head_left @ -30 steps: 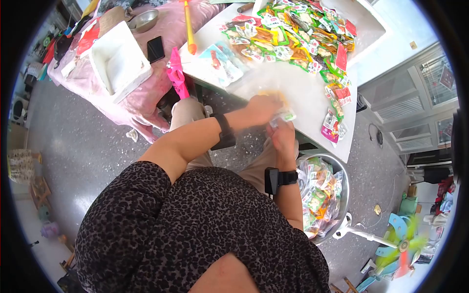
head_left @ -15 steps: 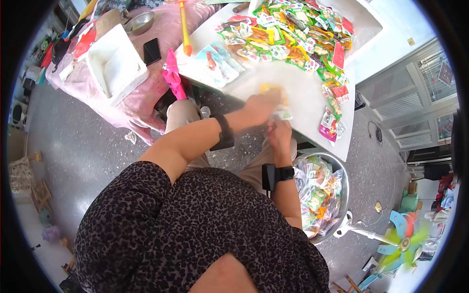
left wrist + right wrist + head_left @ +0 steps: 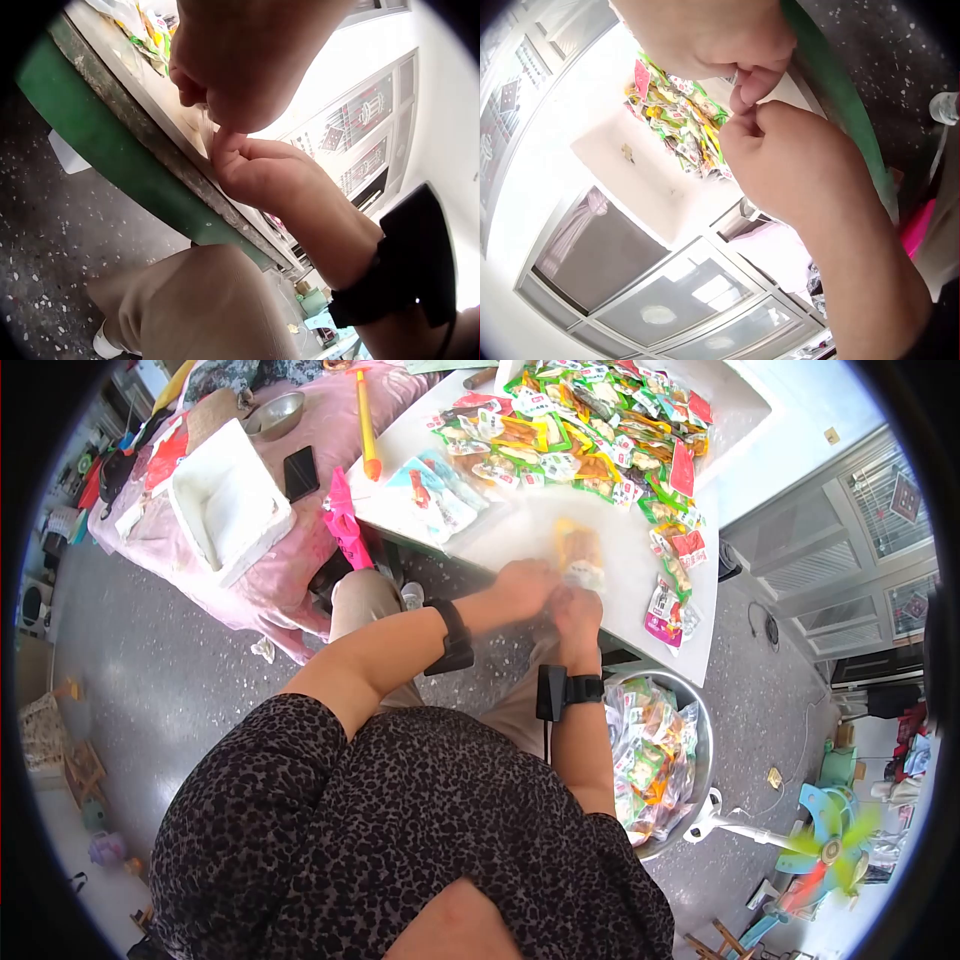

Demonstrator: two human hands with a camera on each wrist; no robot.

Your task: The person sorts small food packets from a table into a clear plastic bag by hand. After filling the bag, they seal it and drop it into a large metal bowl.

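Note:
A clear food packet with orange-yellow contents (image 3: 577, 543) lies over the near edge of the white tabletop (image 3: 520, 525), its white-printed end towards the body. My left hand (image 3: 525, 588) and right hand (image 3: 577, 612) meet side by side at that near end, fingers curled and pinching it. In the left wrist view the thumb side of the right hand (image 3: 262, 172) comes up against my left hand (image 3: 240, 67). The right wrist view also has both sets of fingertips together, with the packet mostly hidden behind the hands.
Several colourful food packets (image 3: 590, 445) are heaped at the table's far side, with a line of them down its right edge. Blue-white bags (image 3: 435, 490) lie left. A metal basin (image 3: 708, 750) of packets stands right, near a fan (image 3: 830, 850). A white foam box (image 3: 225, 500) sits on pink cloth.
My left hand has drawn back off the packet to its near end, beside my right hand, uncovering the orange-yellow contents. The right hand stays at that end. The head view has shifted slightly.

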